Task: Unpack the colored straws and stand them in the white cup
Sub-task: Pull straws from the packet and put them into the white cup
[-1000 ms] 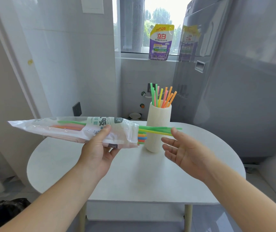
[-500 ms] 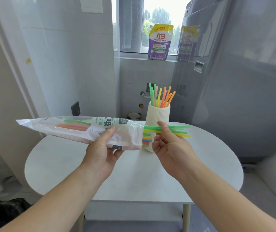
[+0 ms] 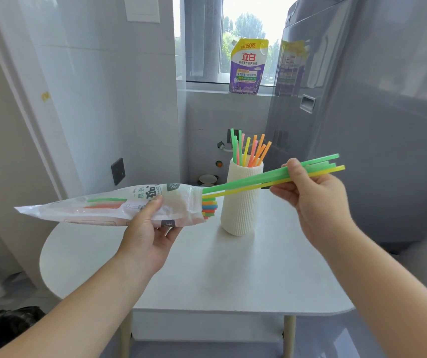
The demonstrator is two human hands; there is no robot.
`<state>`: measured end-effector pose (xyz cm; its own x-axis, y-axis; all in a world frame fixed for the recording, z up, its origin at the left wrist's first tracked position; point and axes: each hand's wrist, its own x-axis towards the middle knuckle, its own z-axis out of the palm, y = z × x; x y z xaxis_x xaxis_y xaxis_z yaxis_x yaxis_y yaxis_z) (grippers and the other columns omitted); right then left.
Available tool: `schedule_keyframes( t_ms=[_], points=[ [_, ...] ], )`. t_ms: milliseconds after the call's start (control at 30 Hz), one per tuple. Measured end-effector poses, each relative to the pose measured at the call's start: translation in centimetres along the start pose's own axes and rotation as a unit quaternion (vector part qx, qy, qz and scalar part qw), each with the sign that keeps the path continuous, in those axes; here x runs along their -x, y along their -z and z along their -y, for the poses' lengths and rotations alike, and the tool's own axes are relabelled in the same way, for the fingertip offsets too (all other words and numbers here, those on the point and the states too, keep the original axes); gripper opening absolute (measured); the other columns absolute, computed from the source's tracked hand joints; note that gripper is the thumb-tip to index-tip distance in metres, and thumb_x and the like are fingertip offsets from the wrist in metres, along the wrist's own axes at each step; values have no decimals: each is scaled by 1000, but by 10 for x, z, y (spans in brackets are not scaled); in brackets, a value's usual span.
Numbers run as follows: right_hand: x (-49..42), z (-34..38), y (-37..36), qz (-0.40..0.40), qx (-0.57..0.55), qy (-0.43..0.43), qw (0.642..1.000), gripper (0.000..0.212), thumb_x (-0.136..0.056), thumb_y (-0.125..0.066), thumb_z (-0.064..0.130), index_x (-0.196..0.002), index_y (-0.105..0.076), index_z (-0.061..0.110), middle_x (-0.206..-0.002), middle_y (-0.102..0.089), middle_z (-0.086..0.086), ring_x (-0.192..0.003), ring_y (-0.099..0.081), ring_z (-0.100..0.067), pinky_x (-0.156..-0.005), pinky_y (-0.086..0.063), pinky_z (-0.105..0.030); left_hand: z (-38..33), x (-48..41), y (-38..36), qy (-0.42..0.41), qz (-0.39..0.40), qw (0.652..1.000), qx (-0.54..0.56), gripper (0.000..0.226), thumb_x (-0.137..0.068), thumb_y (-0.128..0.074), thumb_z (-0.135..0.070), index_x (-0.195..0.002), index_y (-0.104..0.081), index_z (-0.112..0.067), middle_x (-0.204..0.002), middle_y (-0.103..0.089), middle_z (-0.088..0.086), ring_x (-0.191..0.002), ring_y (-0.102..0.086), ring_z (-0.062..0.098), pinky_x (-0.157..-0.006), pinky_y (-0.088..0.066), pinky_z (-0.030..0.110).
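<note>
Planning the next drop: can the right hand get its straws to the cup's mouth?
Probably yes. The right hand grips the straws just beside the cup, nothing lies between, and the mouth has room; their tails must first clear the bag.

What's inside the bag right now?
Through the clear bag, green and orange straws show near its far end, and stacked straw ends poke out the mouth. The printed label and the left hand cover the middle, so the count is hidden.
</note>
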<state>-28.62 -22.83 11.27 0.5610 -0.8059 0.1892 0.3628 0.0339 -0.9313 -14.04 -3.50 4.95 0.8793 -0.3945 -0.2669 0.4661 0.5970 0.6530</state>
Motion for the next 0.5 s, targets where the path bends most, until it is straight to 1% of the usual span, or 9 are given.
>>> schedule_keyframes(
  t_ms=[67,133,267,400,500],
  points=[
    [-5,12,6,-21,29,31,999,24,-98,-63,20,-82,-68,3,-63,-74,-4,-62,-74,-19,-65,-62,-28,-1,-4,2,-3,-8,1000,1,36,-93,-70,-16,-128,-63,-16,-109,-75,6,-92,-74,19,-70,-65,35],
    [-10,24,11,-37,47,58,996,23,-98,-64,21,-82,-67,5,-62,-74,-1,-61,-74,-18,-66,-62,-29,0,-7,4,-6,-16,1000,1,34,-93,-70,-16,-126,-63,-17,-107,-75,5,-89,-74,18,-70,-65,34],
    [-13,43,19,-65,52,110,990,22,-98,-63,22,-81,-67,8,-59,-72,4,-62,-73,-14,-67,-61,-29,2,-10,3,-6,-21,1000,-1,29,-93,-70,-15,-120,-63,-19,-102,-75,4,-88,-74,18,-70,-64,35],
    [-14,53,23,-97,120,181,971,20,-96,-66,27,-86,-69,10,-61,-73,8,-64,-75,-15,-73,-63,-36,6,-10,2,-2,-11,1000,-15,21,-93,-70,-16,-113,-64,-19,-105,-75,5,-92,-73,19,-67,-64,33],
    [-14,62,24,-109,172,234,951,19,-95,-66,32,-82,-70,18,-64,-74,11,-65,-76,-16,-72,-63,-37,7,-8,1,-2,-1,1000,-23,25,-93,-70,-17,-118,-65,-18,-108,-75,7,-97,-74,21,-68,-64,34]
  ],
)
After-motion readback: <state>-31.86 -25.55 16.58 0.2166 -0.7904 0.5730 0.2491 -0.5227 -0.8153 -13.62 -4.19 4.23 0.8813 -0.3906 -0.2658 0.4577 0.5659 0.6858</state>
